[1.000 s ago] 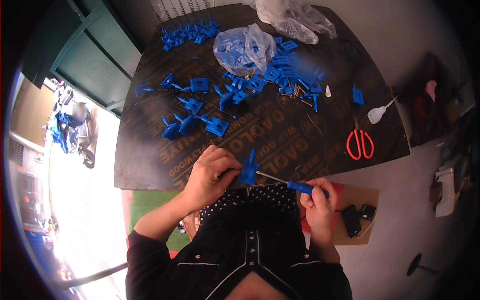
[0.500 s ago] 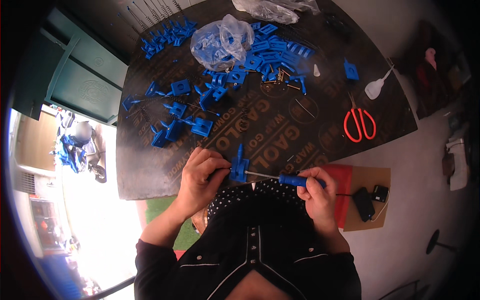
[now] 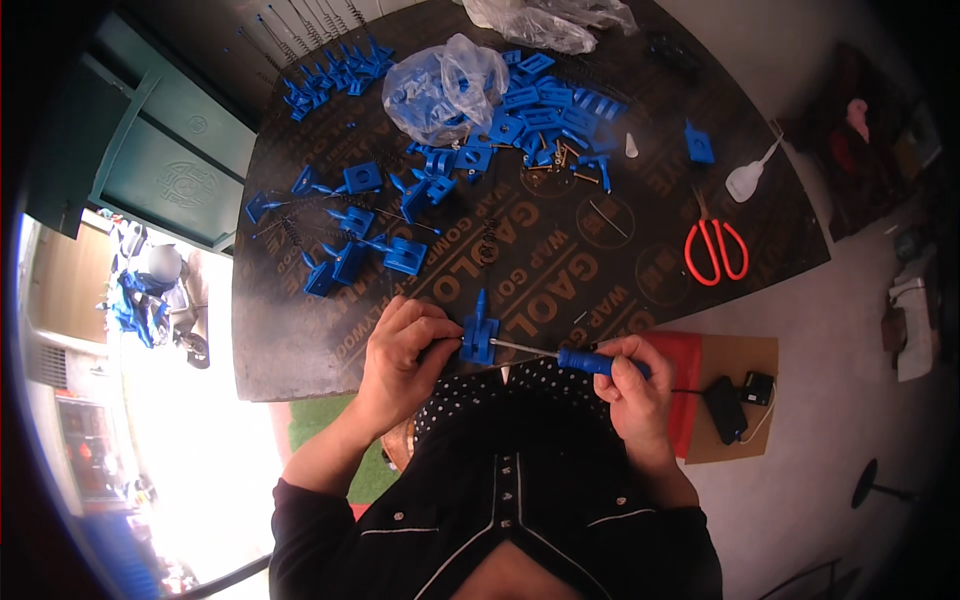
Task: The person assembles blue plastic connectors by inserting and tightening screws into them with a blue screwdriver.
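Observation:
Near the table's front edge, a blue plastic part [image 3: 480, 341] with a square plate and a pointed stem sits between my hands, its stem directed away from me. My left hand [image 3: 405, 345] is closed at its left side, thumb and fingertips pinched against the edge; any small piece between them is hidden. In my right hand [image 3: 637, 385] is a screwdriver [image 3: 585, 361] with a blue handle, gripped with the fingers wrapped round it. Its metal shaft runs leftward, and the tip meets the right side of the blue part.
Similar blue assemblies [image 3: 345, 262] with springs lie to the left. Farther back are a clear plastic bag [image 3: 440, 90] of blue parts, loose blue plates [image 3: 540, 100] and screws [image 3: 567, 150]. Red-handled scissors [image 3: 716, 250] and a white nozzle bottle [image 3: 744, 182] lie right; a spring [image 3: 488, 240] lies ahead.

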The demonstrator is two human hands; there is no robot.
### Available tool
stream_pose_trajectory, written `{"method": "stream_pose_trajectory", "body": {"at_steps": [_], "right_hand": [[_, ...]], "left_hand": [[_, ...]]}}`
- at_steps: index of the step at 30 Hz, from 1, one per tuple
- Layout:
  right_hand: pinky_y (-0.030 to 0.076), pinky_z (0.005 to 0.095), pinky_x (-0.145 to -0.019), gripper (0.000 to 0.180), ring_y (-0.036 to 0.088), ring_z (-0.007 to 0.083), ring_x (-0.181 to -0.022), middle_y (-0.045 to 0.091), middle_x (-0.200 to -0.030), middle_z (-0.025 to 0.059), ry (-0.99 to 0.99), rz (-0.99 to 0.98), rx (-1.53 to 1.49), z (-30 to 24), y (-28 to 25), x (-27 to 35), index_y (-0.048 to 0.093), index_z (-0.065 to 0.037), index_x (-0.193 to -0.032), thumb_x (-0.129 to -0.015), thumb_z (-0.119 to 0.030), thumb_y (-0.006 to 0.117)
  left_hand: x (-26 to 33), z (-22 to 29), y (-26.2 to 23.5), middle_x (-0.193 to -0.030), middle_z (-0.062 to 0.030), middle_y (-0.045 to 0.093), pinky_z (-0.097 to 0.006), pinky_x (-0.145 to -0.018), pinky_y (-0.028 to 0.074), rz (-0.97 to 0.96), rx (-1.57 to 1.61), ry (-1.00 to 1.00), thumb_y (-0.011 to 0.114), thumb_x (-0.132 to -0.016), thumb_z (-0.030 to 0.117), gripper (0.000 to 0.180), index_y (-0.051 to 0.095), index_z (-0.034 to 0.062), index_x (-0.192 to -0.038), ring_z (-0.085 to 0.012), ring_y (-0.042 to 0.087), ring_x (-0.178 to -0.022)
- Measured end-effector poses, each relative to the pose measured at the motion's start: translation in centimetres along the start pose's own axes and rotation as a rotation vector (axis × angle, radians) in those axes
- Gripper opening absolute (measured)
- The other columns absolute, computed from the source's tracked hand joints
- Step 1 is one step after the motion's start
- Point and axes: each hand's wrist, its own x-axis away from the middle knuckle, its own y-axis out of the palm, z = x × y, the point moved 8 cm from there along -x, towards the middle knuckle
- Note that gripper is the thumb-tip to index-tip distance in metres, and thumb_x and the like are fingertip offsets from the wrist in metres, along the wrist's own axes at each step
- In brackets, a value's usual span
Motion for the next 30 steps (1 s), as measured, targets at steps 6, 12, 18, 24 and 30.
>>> {"method": "stream_pose_trajectory", "body": {"at_steps": [6, 12, 18, 24, 30], "right_hand": [[0.031, 0.0195, -0.049, 0.017, 0.045, 0.0052, -0.057, 0.055, -0.07, 0.0045, -0.022, -0.001, 0.003, -0.06, -0.02, 0.21, 0.059, 0.004, -0.095, -0.092, -0.013, 0.06], [0.031, 0.0195, -0.049, 0.018, 0.045, 0.0054, -0.057, 0.055, -0.071, 0.005, -0.019, 0.011, -0.02, 0.2, -0.15, 0.36, 0.059, 0.004, -0.096, -0.092, -0.013, 0.061], [0.032, 0.0192, -0.049, 0.019, 0.045, 0.0052, -0.058, 0.056, -0.072, 0.0056, -0.045, 0.005, -0.009, -0.15, 0.03, 0.39, 0.059, 0.004, -0.097, -0.092, -0.013, 0.061], [0.032, 0.0191, -0.049, 0.019, 0.045, 0.0049, -0.057, 0.056, -0.071, 0.0053, -0.062, 0.0, 0.018, -0.24, 0.14, 0.41, 0.059, 0.004, -0.097, -0.092, -0.013, 0.061], [0.031, 0.019, -0.049, 0.017, 0.044, 0.0049, -0.056, 0.056, -0.07, 0.0049, -0.045, 0.002, -0.006, -0.03, -0.14, 0.48, 0.059, 0.004, -0.096, -0.092, -0.012, 0.059]], "left_hand": [[0.01, 0.02, 0.0, -0.086, -0.007, 0.061, -0.033, -0.073, 0.046, -0.001, -0.001, 0.0, 0.07, -0.069, -0.006, 0.02, 0.066, 0.0045, -0.085, -0.0238, 0.057, -0.083], [-0.05, 0.28, -0.07, -0.084, -0.0079, 0.061, -0.035, -0.069, 0.046, 0.014, -0.001, 0.039, 0.07, -0.07, -0.005, 0.018, 0.066, 0.004, -0.085, -0.0266, 0.056, -0.08], [0.11, 0.12, -0.02, -0.086, -0.0071, 0.061, -0.033, -0.073, 0.046, 0.012, 0.001, 0.022, 0.07, -0.07, -0.006, 0.019, 0.066, 0.0045, -0.085, -0.0242, 0.057, -0.083], [0.31, -0.06, -0.21, -0.086, -0.0068, 0.061, -0.033, -0.072, 0.045, 0.024, 0.011, 0.018, 0.07, -0.07, -0.006, 0.019, 0.066, 0.0044, -0.085, -0.024, 0.056, -0.082], [0.22, 0.1, -0.2, -0.086, -0.0066, 0.061, -0.033, -0.072, 0.045, 0.031, 0.014, 0.031, 0.07, -0.071, -0.006, 0.018, 0.066, 0.0045, -0.085, -0.024, 0.056, -0.082]]}}
